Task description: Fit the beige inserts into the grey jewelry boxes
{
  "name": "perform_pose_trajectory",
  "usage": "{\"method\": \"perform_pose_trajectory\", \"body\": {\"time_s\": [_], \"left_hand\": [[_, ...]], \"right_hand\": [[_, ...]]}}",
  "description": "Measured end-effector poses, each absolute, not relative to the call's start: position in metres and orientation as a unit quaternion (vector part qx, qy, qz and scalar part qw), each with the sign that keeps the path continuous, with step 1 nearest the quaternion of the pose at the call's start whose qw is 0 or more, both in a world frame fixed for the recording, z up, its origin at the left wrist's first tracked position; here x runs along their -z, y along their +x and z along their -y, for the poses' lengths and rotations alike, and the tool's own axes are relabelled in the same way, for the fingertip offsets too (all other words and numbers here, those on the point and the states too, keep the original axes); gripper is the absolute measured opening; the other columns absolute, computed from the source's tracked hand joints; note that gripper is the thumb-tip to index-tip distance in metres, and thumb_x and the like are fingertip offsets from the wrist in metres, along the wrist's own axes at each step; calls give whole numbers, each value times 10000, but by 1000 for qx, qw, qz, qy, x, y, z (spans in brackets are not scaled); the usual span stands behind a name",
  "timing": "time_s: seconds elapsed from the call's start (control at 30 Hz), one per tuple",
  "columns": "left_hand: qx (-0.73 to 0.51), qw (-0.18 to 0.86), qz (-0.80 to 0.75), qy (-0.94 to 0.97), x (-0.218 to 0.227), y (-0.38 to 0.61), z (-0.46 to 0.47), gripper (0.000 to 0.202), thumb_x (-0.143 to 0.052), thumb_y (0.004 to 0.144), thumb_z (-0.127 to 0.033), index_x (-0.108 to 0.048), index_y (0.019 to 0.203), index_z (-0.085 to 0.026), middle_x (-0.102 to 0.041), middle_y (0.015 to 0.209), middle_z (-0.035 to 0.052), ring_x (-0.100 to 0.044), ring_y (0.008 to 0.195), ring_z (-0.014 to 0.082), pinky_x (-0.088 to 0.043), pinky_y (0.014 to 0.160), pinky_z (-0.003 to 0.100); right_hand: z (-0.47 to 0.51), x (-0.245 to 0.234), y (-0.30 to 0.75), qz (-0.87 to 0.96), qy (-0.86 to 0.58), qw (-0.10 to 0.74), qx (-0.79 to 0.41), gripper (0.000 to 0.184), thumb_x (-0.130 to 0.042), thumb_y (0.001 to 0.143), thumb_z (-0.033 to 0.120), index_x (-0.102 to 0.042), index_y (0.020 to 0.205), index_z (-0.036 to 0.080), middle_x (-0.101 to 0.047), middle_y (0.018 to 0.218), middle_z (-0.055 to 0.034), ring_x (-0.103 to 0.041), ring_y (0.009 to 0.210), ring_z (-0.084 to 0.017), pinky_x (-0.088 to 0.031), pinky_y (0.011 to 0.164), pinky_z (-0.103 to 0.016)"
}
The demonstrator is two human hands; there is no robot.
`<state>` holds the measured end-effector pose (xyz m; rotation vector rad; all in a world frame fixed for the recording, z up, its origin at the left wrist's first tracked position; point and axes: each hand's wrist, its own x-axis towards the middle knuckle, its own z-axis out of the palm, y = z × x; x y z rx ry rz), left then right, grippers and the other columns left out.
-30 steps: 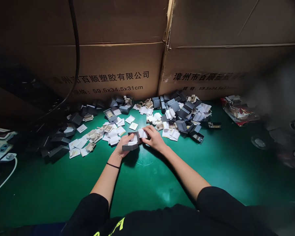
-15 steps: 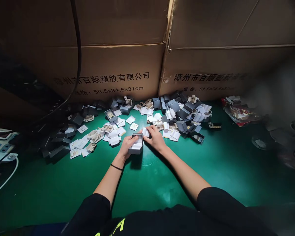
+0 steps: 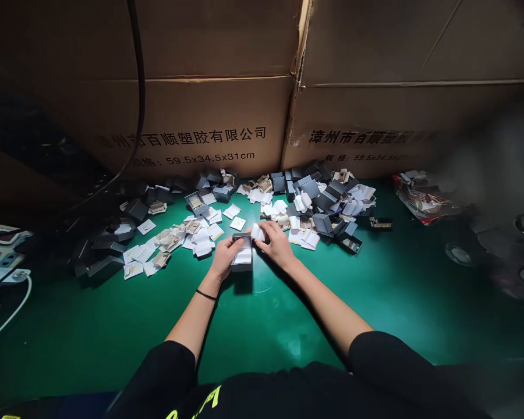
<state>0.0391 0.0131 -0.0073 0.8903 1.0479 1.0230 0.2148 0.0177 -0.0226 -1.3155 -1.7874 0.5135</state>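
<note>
1. Dark box [image 3: 241, 268]: in the head view it lies at the clock's centre, open side up, pale inside, apparently raised above the green table [image 3: 297, 308].
2. Left hand [image 3: 224, 256], at 9 o'clock, grips the box, thumb at the rim. Squeezing too hard could bow the wall; a loose hold could let the box tip.
3. Right hand [image 3: 278, 244], between 2 and 3 o'clock, pinches a small white piece [image 3: 258, 232] at 1 o'clock, just beside the box. Hard pressure could crease it, since it looks like thin card; catching the rim could bend an edge.
4. White cards [image 3: 203, 235] at 10 o'clock and a dark-box pile [image 3: 327, 203] at 2 o'clock sit near enough that a stray knuckle could scatter them or mix the pieces.
</note>
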Motion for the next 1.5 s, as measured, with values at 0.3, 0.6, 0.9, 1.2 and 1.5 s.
{"method": "perform_pose_trajectory", "body": {"time_s": [0.3,0.6,0.9,1.2,1.5], "left_hand": [[-503,386,-585,505,11,27,-21,214,-710,719,-167,-562,862,-227,-580,775,-6,-541,713,158,-400,693,253],[-516,366,-531,563,6,28,-18,459,-703,716,-136,-598,1143,-265,-595,1046,39,-553,993,198,-376,961,269],[-411,300,-514,691,13,22,-21,441,-691,767,-385,-572,1158,-220,-571,1163,89,-525,1123,265,-403,1005,405],[-346,289,-478,754,22,16,-27,472,-624,815,-375,-496,1237,-206,-567,1256,102,-539,1170,264,-421,1015,406],[-347,294,-482,749,22,15,-27,519,-682,750,-330,-521,1225,-197,-577,1267,102,-537,1160,270,-416,1008,415]], "right_hand": [[-20,24,221,595,-572,483,-291,378,-574,747,216,-566,1118,146,-618,1106,-115,-626,871,-180,-573,767,-326],[-15,20,216,637,-535,466,-300,356,-573,774,249,-565,1127,204,-648,1086,-72,-622,940,-185,-526,892,-365],[-12,23,209,676,-471,460,-330,390,-606,766,262,-564,1149,200,-650,1085,-74,-626,950,-186,-519,871,-356],[-21,31,207,759,-443,403,-254,394,-609,796,257,-569,1183,190,-645,1124,-96,-577,1022,-230,-476,902,-395],[-24,39,206,818,-402,359,-201,421,-610,838,277,-546,1238,164,-626,1102,-121,-550,1031,-242,-470,905,-400]]}}
